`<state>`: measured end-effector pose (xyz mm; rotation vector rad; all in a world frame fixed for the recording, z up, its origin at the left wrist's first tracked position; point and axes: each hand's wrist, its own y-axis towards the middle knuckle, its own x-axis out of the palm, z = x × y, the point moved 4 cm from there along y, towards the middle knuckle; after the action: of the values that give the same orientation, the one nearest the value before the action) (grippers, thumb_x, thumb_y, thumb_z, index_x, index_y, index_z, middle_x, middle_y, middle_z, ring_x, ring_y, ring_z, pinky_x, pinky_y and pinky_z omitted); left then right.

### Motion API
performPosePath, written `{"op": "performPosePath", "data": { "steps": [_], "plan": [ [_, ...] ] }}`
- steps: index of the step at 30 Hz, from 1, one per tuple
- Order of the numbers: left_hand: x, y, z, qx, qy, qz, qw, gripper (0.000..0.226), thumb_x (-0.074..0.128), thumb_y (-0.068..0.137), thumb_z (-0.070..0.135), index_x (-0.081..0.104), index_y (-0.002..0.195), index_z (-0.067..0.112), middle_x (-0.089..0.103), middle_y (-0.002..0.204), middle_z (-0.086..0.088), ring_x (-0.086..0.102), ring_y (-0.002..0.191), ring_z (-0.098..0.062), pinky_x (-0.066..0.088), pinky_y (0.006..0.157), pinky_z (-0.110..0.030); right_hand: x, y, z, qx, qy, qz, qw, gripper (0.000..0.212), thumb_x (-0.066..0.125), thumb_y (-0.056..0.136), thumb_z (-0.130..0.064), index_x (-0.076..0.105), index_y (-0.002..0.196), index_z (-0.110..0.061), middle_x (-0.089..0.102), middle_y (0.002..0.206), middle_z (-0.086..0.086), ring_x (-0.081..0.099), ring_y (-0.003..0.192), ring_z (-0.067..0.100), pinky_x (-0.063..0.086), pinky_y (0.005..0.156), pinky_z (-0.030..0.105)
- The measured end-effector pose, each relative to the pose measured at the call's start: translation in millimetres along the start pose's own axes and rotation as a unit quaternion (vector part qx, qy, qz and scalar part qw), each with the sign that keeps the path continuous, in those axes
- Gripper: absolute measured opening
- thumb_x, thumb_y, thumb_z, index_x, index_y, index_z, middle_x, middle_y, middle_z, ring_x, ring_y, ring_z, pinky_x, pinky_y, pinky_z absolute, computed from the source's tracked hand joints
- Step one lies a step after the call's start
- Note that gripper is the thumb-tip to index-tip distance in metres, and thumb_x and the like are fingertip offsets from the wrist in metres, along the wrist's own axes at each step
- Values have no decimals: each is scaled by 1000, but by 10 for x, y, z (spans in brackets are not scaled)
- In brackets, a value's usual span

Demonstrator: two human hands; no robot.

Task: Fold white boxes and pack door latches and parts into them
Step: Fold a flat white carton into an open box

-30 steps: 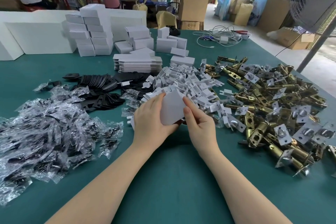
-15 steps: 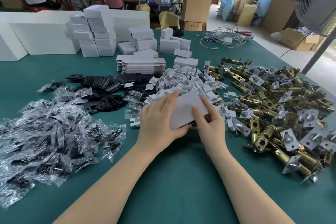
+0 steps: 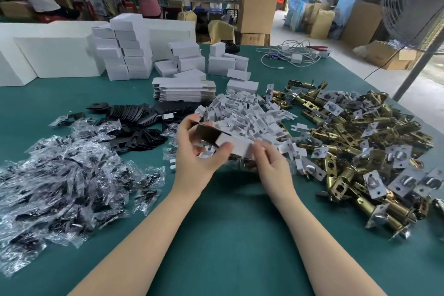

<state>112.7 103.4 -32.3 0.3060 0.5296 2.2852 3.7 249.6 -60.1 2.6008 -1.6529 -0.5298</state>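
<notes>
Two bare forearms run up from the bottom edge; no sleeves in sight, no watch, no rings (nothing worn at all that shows); left hand (image 3: 197, 151) and right hand (image 3: 271, 163) ungloved, fingernails short and plain.

We had both forearms bare, reaching in from 6 o'clock and converging toward centre. Left hand (image 3: 195, 151) was raised, palm turned in, fingers and thumb curled into a grip. Right hand (image 3: 270, 160) sat just at its 3 o'clock, fingers bent, tips pinching.
</notes>
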Motion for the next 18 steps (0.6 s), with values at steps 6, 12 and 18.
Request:
{"op": "performPosePath", "data": {
  "steps": [6, 12, 18],
  "plan": [
    [-83, -9, 22, -11, 68, 40, 997, 107, 76, 63, 69, 20, 147, 35, 54, 135, -3, 51, 125, -4, 43, 99, -20, 148, -101, -113, -148, -111, -31, 982, 66, 81, 76, -34, 51, 134, -28, 55, 111, -11, 46, 96, -5, 33, 87, 1],
    [166, -57, -89, -16, 87, -81, 993, 59, 64, 87, 19, 44, 142, 23, 62, 125, 4, 59, 112, -8, 51, 89, -21, 114, -89, -60, -83, -60, -58, 993, 34, 57, 96, -31, 43, 125, -43, 64, 88, -28, 60, 86, -6, 40, 67, 5],
    [72, -12, -218, -74, 76, -132, 986, 49, 70, 87, 3, 56, 125, 32, 70, 111, 14, 65, 104, -2, 50, 86, -16, 13, -61, -175, -106, -130, -5, 986, 32, 43, 102, -30, 54, 131, -27, 64, 105, -15, 57, 96, 1, 44, 78, 24]
  ]
}}
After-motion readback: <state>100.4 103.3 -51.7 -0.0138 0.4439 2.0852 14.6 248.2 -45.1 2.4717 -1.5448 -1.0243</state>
